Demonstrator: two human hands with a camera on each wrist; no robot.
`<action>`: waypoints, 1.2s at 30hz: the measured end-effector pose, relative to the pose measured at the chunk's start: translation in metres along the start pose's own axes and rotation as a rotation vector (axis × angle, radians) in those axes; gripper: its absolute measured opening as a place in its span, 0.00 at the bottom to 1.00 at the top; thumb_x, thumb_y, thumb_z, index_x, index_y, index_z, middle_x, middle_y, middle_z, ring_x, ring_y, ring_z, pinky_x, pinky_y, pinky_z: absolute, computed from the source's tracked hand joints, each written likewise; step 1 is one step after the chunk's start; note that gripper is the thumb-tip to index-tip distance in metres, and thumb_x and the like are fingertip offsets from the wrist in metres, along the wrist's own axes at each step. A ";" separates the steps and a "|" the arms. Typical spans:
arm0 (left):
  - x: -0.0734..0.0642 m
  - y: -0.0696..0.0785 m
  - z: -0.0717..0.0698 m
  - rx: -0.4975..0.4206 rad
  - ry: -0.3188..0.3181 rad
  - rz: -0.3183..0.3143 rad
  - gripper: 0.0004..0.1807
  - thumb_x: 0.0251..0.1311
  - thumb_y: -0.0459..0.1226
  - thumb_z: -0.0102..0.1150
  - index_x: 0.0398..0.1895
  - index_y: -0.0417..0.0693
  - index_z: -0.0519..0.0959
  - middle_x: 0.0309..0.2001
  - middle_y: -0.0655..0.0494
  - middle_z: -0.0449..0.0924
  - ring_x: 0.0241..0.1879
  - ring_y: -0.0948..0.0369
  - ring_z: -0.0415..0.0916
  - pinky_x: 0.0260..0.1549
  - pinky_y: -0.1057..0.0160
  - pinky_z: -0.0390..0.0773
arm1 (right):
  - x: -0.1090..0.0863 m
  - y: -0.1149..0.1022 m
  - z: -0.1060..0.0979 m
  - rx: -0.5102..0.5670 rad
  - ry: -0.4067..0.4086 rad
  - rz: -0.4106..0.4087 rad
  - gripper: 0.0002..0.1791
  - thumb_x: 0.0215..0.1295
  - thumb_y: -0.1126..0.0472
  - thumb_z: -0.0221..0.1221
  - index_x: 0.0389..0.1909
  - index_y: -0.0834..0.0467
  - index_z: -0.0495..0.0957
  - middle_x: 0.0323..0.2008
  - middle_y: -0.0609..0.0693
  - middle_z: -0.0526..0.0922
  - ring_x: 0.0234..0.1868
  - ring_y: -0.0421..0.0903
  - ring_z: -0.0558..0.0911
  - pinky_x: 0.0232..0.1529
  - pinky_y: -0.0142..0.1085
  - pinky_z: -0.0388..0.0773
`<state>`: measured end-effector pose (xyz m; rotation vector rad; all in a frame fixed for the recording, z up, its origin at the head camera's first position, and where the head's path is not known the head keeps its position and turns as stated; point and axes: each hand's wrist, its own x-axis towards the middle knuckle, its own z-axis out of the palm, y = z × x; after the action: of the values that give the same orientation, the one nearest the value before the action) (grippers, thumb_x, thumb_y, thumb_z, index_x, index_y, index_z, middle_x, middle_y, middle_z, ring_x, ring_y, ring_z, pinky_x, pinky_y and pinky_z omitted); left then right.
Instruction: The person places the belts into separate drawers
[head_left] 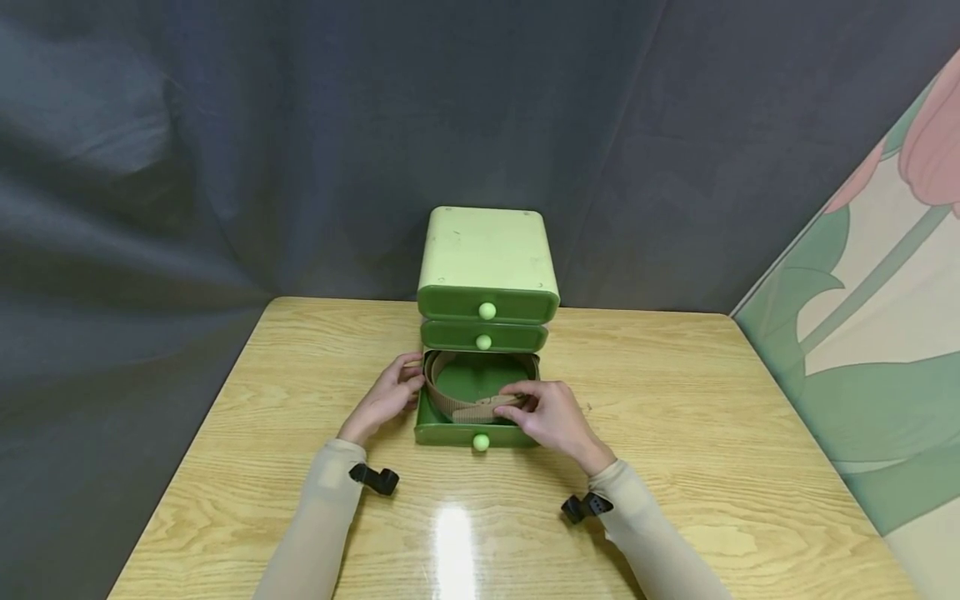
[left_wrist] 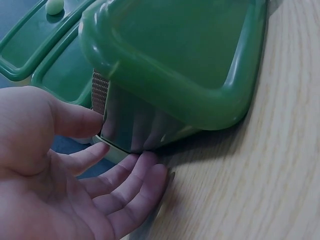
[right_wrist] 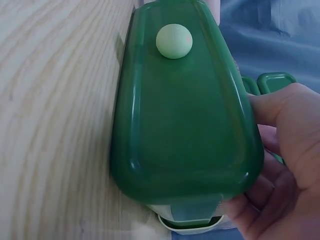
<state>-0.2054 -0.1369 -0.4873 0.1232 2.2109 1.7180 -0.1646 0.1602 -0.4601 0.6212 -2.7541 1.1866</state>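
A coiled brown webbing belt (head_left: 472, 410) lies in the pulled-out bottom drawer (head_left: 444, 435) of a small green cabinet (head_left: 487, 250). My right hand (head_left: 557, 419) reaches over the drawer's right side and pinches the belt near its buckle between thumb and fingers. From the right wrist, the green drawer front hides the belt and part of those fingers. My left hand (head_left: 384, 400) is at the drawer's left side, its fingers (left_wrist: 127, 200) loosely bent and fingertips right at the side wall. A strip of the belt (left_wrist: 99, 92) shows above that wall in the left wrist view.
Above the open drawer are the middle drawer (head_left: 450, 335) and the top drawer (head_left: 450, 302), each with a round pale knob. The cabinet stands on a wooden table (head_left: 300, 367) near its back edge, before a dark curtain (head_left: 360, 150). A flowered panel (head_left: 885, 333) borders the right.
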 end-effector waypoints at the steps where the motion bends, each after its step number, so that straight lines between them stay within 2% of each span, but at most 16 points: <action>1: 0.000 0.000 0.000 -0.002 0.001 -0.001 0.30 0.84 0.36 0.42 0.84 0.42 0.54 0.79 0.29 0.60 0.71 0.35 0.71 0.62 0.41 0.80 | 0.000 0.000 0.000 0.005 -0.006 0.003 0.13 0.62 0.58 0.77 0.46 0.57 0.92 0.31 0.46 0.92 0.25 0.32 0.82 0.28 0.29 0.80; 14: 0.003 -0.005 0.000 -0.011 -0.008 -0.019 0.30 0.84 0.37 0.44 0.84 0.44 0.55 0.80 0.31 0.60 0.73 0.36 0.69 0.63 0.42 0.79 | -0.002 0.006 -0.003 0.052 -0.105 0.041 0.11 0.65 0.62 0.74 0.46 0.59 0.91 0.32 0.48 0.91 0.23 0.35 0.79 0.25 0.30 0.77; 24: 0.002 -0.005 -0.002 -0.003 0.004 -0.014 0.30 0.84 0.37 0.44 0.84 0.44 0.55 0.80 0.31 0.60 0.72 0.36 0.71 0.61 0.43 0.80 | 0.002 0.007 -0.003 0.073 -0.140 0.070 0.11 0.66 0.63 0.73 0.48 0.60 0.91 0.34 0.50 0.92 0.20 0.35 0.77 0.22 0.28 0.72; 30: 0.002 -0.004 -0.001 0.007 0.007 -0.008 0.30 0.84 0.38 0.44 0.84 0.44 0.55 0.80 0.31 0.60 0.72 0.36 0.70 0.61 0.43 0.80 | 0.004 0.007 -0.004 0.082 -0.155 0.085 0.11 0.66 0.62 0.73 0.47 0.61 0.91 0.31 0.49 0.91 0.19 0.36 0.74 0.20 0.29 0.69; 36: 0.001 -0.004 -0.001 0.008 0.009 -0.008 0.31 0.84 0.38 0.45 0.84 0.44 0.55 0.79 0.31 0.60 0.72 0.36 0.70 0.61 0.43 0.80 | 0.006 0.007 -0.004 0.082 -0.180 0.118 0.10 0.66 0.61 0.74 0.46 0.58 0.91 0.32 0.48 0.91 0.19 0.36 0.74 0.21 0.29 0.70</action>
<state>-0.2063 -0.1387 -0.4910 0.1090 2.2224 1.7087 -0.1731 0.1659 -0.4609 0.6091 -2.9403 1.3368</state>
